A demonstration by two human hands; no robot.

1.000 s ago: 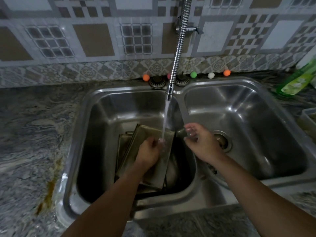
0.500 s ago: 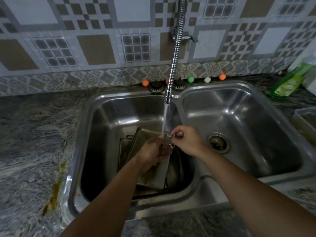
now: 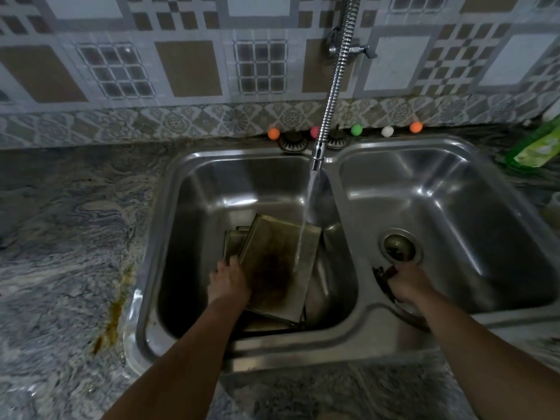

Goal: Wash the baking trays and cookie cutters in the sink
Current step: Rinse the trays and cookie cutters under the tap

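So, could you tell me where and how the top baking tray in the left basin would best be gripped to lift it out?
Probably by the raised rim on its long left edge, coming from the left, where the left hand already rests. The top baking tray lies tilted on the trays beneath, so that edge looks exposed, and the grip would stay clear of the water stream hitting its right side.

- Dim, bluish indoor light.
- Soft glare streaks on the steel sink point(image 3: 439, 189) walls.
- Wide-angle bending at edges.
- Slight overall softness; lower corners blurred.
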